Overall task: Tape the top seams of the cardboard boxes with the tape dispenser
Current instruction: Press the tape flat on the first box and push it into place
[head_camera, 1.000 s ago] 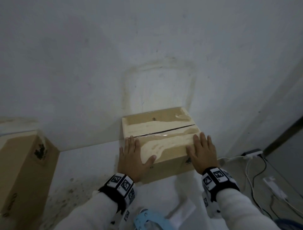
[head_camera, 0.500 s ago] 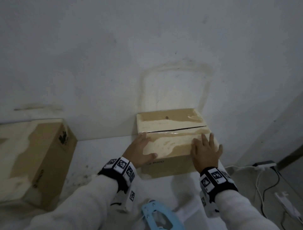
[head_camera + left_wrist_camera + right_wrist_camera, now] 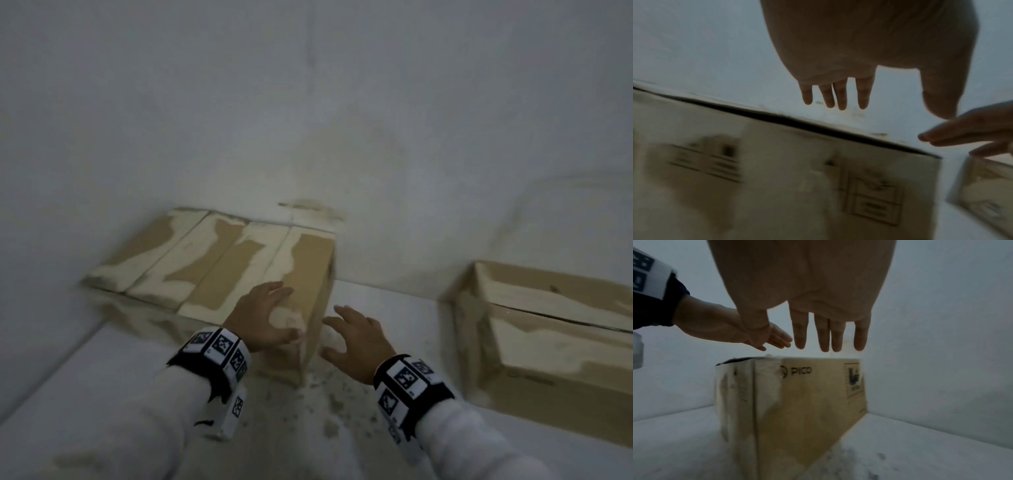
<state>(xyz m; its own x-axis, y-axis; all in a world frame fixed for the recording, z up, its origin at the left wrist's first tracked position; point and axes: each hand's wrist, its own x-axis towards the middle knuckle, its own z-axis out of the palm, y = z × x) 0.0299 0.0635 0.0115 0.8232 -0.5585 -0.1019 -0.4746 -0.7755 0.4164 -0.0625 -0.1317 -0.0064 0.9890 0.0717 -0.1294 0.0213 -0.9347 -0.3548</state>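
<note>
A cardboard box (image 3: 219,263) with a pale, patchy top stands against the wall at centre left. My left hand (image 3: 270,315) hovers over its near right corner with fingers spread and holds nothing. My right hand (image 3: 352,339) is just right of that corner, above the table, also spread and empty. In the right wrist view the right hand (image 3: 828,337) hangs above the box (image 3: 797,402), printed PICO, with the left hand (image 3: 731,327) beside it. A second box (image 3: 548,329) with a dark top seam stands at the right. No tape dispenser is in view.
The boxes stand on a white table (image 3: 102,394) pushed against a white wall (image 3: 308,120). Dark speckles (image 3: 329,407) mark the table between my wrists. A strip of table separates the two boxes.
Both hands have lifted off the seamed box and moved left to the other box. The view has swung left, and the blue tape dispenser at the bottom edge has dropped out of sight.
</note>
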